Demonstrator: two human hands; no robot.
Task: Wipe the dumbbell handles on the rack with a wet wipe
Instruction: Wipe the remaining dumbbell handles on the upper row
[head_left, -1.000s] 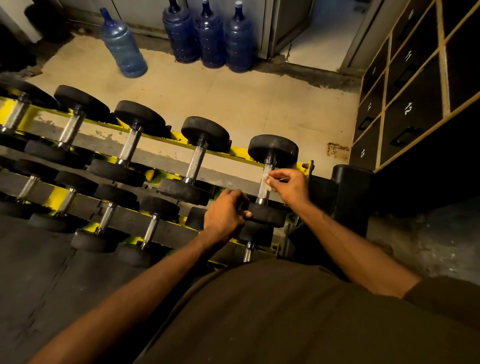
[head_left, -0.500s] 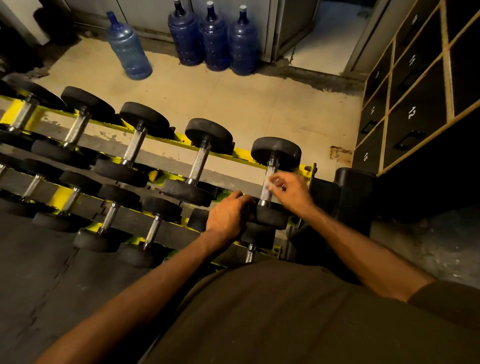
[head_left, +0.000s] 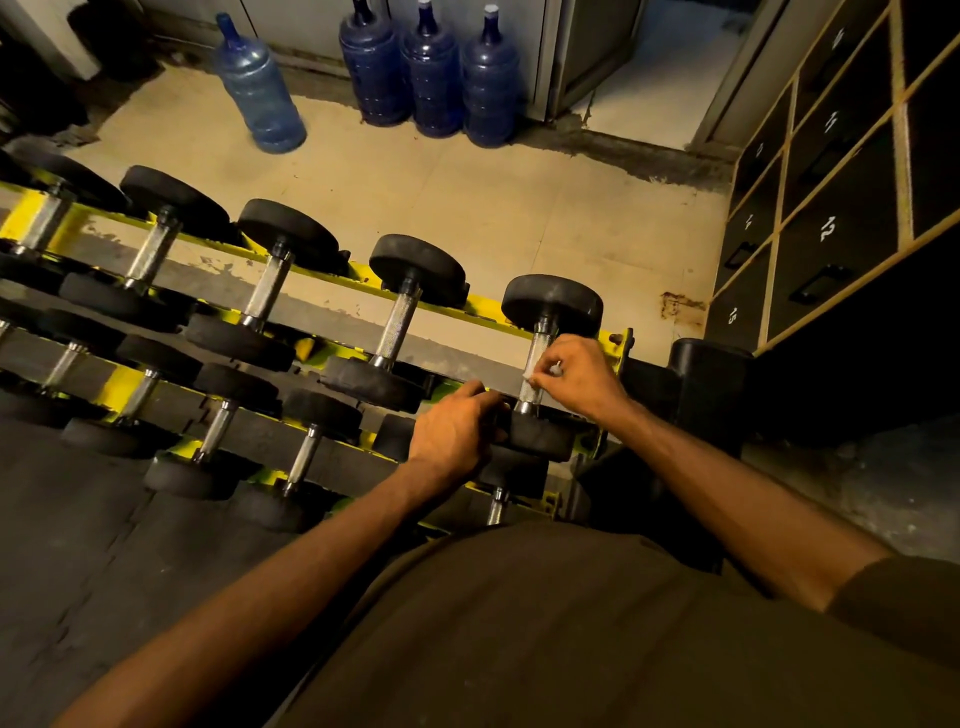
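Observation:
A yellow and grey rack (head_left: 332, 317) holds two rows of black dumbbells with chrome handles. My right hand (head_left: 584, 376) pinches a small white wet wipe (head_left: 530, 375) against the chrome handle (head_left: 537, 348) of the rightmost top-row dumbbell (head_left: 551, 304). My left hand (head_left: 457, 434) grips the near black head (head_left: 540, 434) of that same dumbbell. The wipe is mostly hidden under my fingers.
Other dumbbells (head_left: 400, 317) line the rack to the left. Several blue water jugs (head_left: 431, 67) stand on the tiled floor at the back. Numbered dark lockers (head_left: 831, 208) fill the right wall. A black block (head_left: 701, 384) sits right of the rack. Black rubber matting (head_left: 78, 545) lies at lower left.
My right hand has slid the wipe along the rightmost handle, down and then slightly back up. My left hand stays on the near head. The view shifted slightly.

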